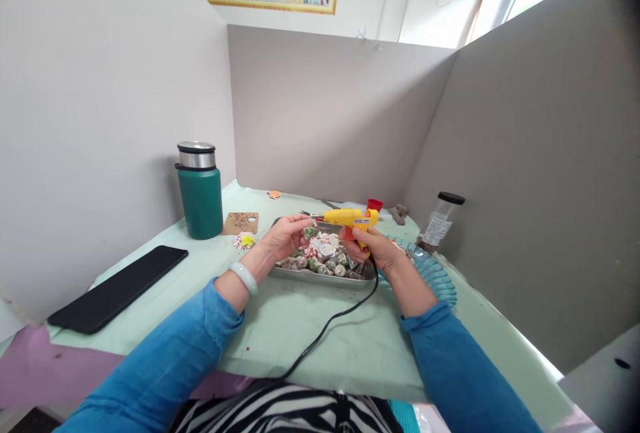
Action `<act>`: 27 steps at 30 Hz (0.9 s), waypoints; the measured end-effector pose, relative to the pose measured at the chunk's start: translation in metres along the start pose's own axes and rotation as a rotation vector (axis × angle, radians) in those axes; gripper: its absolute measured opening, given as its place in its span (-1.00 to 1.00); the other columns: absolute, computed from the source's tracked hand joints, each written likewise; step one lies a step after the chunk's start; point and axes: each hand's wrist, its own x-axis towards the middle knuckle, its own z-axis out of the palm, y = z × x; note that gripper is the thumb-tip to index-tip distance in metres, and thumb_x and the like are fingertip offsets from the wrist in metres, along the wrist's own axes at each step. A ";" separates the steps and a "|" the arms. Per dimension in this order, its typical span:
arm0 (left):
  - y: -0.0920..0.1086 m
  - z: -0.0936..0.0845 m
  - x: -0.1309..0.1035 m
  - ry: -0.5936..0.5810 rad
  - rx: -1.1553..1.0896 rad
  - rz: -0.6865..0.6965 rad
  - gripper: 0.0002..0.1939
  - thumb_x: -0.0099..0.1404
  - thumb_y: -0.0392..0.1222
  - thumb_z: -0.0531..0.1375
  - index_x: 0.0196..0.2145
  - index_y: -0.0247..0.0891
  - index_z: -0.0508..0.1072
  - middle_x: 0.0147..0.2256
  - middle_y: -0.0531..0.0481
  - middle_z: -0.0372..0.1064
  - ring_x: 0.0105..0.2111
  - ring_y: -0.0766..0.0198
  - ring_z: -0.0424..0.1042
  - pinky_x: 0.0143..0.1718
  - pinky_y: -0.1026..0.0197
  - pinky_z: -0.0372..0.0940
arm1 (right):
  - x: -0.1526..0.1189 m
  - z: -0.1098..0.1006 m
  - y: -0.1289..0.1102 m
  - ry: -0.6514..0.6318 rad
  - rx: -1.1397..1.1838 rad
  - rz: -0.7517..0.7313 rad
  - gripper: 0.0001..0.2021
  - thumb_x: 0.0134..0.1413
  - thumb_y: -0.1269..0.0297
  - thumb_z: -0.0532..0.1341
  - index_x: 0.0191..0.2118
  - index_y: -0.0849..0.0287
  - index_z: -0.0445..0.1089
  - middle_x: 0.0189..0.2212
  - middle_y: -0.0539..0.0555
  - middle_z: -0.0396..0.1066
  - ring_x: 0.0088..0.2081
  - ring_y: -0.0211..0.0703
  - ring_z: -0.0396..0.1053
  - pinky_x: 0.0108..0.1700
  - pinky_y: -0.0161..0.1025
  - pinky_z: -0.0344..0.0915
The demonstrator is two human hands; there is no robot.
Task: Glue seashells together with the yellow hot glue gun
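My right hand is wrapped round the handle of a yellow hot glue gun, whose nozzle points left. A black cord runs from its grip down toward the table's front edge. My left hand pinches a small green-and-white shell just below the nozzle; whether the two touch I cannot tell. Beneath both hands lies a metal tray of snail-like shells and white, red-marked pieces.
A green bottle, a black phone-like slab and a brown board are on the left. On the right stand a blue fluted dish, a black-lidded jar and a red cup. Grey partitions enclose the table.
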 end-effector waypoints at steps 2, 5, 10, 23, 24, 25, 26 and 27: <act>0.000 0.000 0.000 -0.003 0.005 -0.003 -0.81 -0.05 -0.31 0.37 -0.48 -0.37 0.42 -0.60 0.10 0.29 -0.67 0.48 0.21 -0.64 0.35 0.15 | 0.000 0.000 -0.001 0.001 -0.007 0.000 -0.70 0.13 0.07 0.14 -0.22 0.26 0.33 -0.73 -0.16 0.06 -0.71 -0.40 -0.05 -0.65 -0.38 -0.02; -0.001 -0.002 0.001 -0.004 0.005 0.002 -0.80 -0.04 -0.30 0.37 -0.46 -0.37 0.44 -0.58 0.07 0.32 -0.68 0.49 0.20 -0.65 0.36 0.13 | 0.000 0.002 -0.002 -0.002 -0.021 0.004 -0.70 0.13 0.09 0.14 -0.21 0.26 0.34 -0.72 -0.16 0.07 -0.70 -0.40 -0.03 -0.65 -0.38 -0.03; -0.001 -0.003 0.001 0.000 -0.016 0.019 -0.81 -0.04 -0.29 0.37 -0.46 -0.37 0.44 -0.55 0.04 0.33 -0.63 0.48 0.23 -0.62 0.37 0.14 | -0.003 0.004 -0.006 0.007 -0.056 0.021 -0.70 0.12 0.08 0.14 -0.23 0.26 0.34 -0.70 -0.15 0.07 -0.70 -0.39 0.01 -0.63 -0.37 -0.03; -0.001 -0.004 0.001 -0.077 0.043 -0.003 -0.79 -0.05 -0.26 0.37 -0.48 -0.36 0.41 -0.58 0.09 0.28 -0.69 0.49 0.16 -0.69 0.36 0.09 | -0.002 0.003 -0.005 0.029 -0.057 0.019 -0.69 0.11 0.07 0.15 -0.24 0.26 0.34 -0.72 -0.16 0.05 -0.71 -0.40 -0.04 -0.64 -0.37 -0.05; -0.001 -0.004 0.001 -0.080 0.047 -0.002 -0.79 -0.05 -0.26 0.37 -0.48 -0.36 0.41 -0.58 0.09 0.28 -0.70 0.49 0.16 -0.70 0.36 0.09 | -0.002 0.003 -0.005 0.031 -0.057 0.021 -0.69 0.11 0.07 0.15 -0.24 0.27 0.34 -0.72 -0.16 0.06 -0.70 -0.40 -0.03 -0.64 -0.38 -0.05; -0.002 -0.004 0.001 -0.081 0.046 -0.001 -0.79 -0.05 -0.26 0.37 -0.48 -0.36 0.41 -0.59 0.09 0.28 -0.70 0.49 0.15 -0.70 0.36 0.09 | -0.002 0.003 -0.005 0.033 -0.060 0.025 -0.69 0.11 0.07 0.15 -0.24 0.27 0.34 -0.72 -0.16 0.06 -0.70 -0.40 -0.03 -0.64 -0.38 -0.05; -0.002 -0.004 0.001 -0.081 0.040 0.000 -0.78 -0.05 -0.26 0.37 -0.48 -0.36 0.41 -0.59 0.09 0.27 -0.70 0.49 0.15 -0.70 0.36 0.09 | -0.002 0.003 -0.006 0.033 -0.065 0.030 -0.69 0.11 0.07 0.15 -0.23 0.27 0.35 -0.71 -0.15 0.07 -0.70 -0.40 -0.02 -0.64 -0.38 -0.04; -0.002 -0.004 0.001 -0.078 0.030 0.002 -0.78 -0.05 -0.26 0.37 -0.47 -0.35 0.41 -0.59 0.10 0.27 -0.70 0.49 0.15 -0.70 0.36 0.09 | -0.003 0.003 -0.006 0.031 -0.071 0.036 -0.69 0.11 0.08 0.15 -0.23 0.27 0.35 -0.71 -0.15 0.07 -0.70 -0.40 -0.01 -0.64 -0.37 -0.04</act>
